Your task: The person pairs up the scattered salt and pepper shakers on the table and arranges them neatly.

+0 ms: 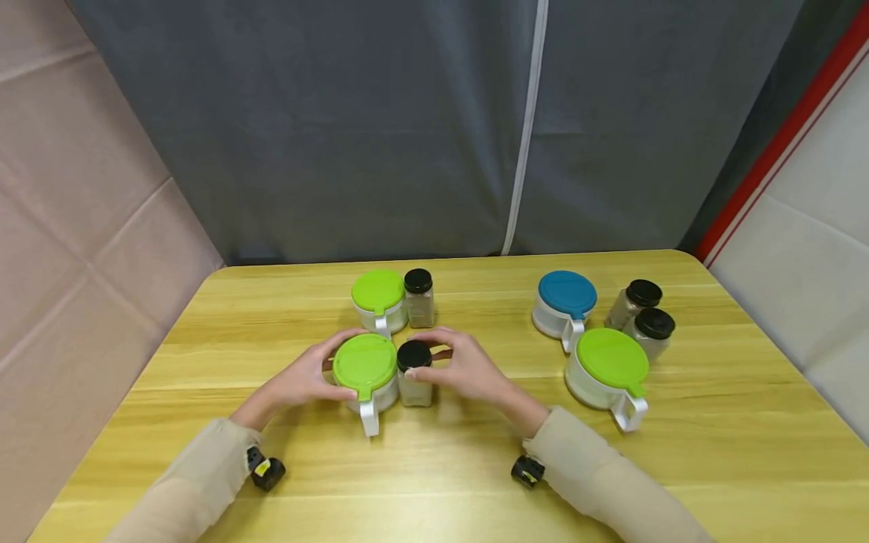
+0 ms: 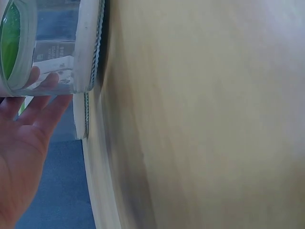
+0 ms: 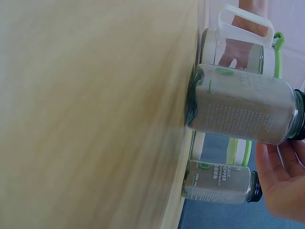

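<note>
In the head view my left hand (image 1: 307, 377) holds a seasoning jar with a green lid (image 1: 365, 363) by its sides, thumb in front and fingers behind. The jar's white handle (image 1: 370, 419) points toward me. Right beside it stands a pepper bottle with a black cap (image 1: 415, 377), which my right hand (image 1: 471, 368) grips near the top between thumb and fingers. The right wrist view shows this bottle (image 3: 243, 105) upright on the table, grey powder inside. Through the clear jar (image 2: 55, 45), the left wrist view shows fingertips of the left hand (image 2: 24, 152).
Behind them stand another green-lidded jar (image 1: 378, 294) and a black-capped bottle (image 1: 419, 300), labelled black pepper. To the right are a blue-lidded jar (image 1: 566, 294), a green-lidded jar (image 1: 611, 362) and two black-capped bottles (image 1: 638, 298). A grey curtain (image 1: 380, 151) hangs beyond the wooden table (image 1: 434, 483).
</note>
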The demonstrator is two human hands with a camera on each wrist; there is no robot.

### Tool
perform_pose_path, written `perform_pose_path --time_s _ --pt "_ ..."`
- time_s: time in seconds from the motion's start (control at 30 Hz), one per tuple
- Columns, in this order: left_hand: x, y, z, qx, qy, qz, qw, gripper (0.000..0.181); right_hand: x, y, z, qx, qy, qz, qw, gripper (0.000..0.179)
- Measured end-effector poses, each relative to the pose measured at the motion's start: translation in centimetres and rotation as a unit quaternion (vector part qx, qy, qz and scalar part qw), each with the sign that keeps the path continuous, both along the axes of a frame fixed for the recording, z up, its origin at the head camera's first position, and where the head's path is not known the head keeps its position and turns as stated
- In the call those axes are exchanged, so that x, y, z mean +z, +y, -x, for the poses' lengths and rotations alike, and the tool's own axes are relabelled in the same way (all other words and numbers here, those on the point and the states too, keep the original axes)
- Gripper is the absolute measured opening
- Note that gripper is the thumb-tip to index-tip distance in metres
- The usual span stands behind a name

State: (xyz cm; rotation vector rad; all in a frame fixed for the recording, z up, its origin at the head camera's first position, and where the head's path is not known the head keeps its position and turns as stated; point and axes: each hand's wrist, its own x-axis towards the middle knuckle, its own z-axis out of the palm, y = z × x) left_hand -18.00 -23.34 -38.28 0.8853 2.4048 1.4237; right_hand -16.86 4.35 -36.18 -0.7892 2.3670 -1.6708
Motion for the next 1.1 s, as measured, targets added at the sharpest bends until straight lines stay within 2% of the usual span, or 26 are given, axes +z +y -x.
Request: perform_pose_path --time_s 0.2,0.57,0.67,0.77,0.87,0.97,1.03,1.1 --pt "-0.3 -0.1 0.0 -0.002 -0.011 -0.004 0.9999 0.086 -0.1 -0.1 0.1 0.003 0.006 -0.010 0.9999 0.047" --pt "0.1 0.0 -0.2 -0.011 -0.042 -0.015 0.9989 0.085 -0.1 -0.1 0.0 0.012 0.012 -0.018 0.9997 0.049" --pt "0.4 0.2 -0.2 -0.009 -0.021 -0.022 0.9995 0.077 0.1 0.0 -0.1 0.011 0.015 -0.025 0.9995 0.051" --pt "1.1 0.8 -0.3 0.000 0.029 -0.033 0.9990 0.071 0.5 0.3 -0.3 0.006 0.015 -0.030 0.9994 0.052" --pt "2.8 2.1 -0.9 0.012 0.083 -0.043 0.9956 0.072 1.2 0.8 -0.6 0.000 0.007 -0.023 0.9997 0.050" --pt "4.8 3.7 -1.9 0.022 0.121 -0.051 0.9911 0.073 2.4 1.4 -1.0 -0.007 0.001 -0.011 0.9999 0.048" --pt "5.8 4.5 -2.4 0.027 0.132 -0.059 0.9891 0.073 2.9 2.0 -1.1 -0.014 0.000 -0.003 0.9999 0.048" --pt "6.3 5.2 -2.7 0.031 0.137 -0.066 0.9879 0.073 3.1 2.6 -1.1 -0.020 0.006 0.003 0.9998 0.047"
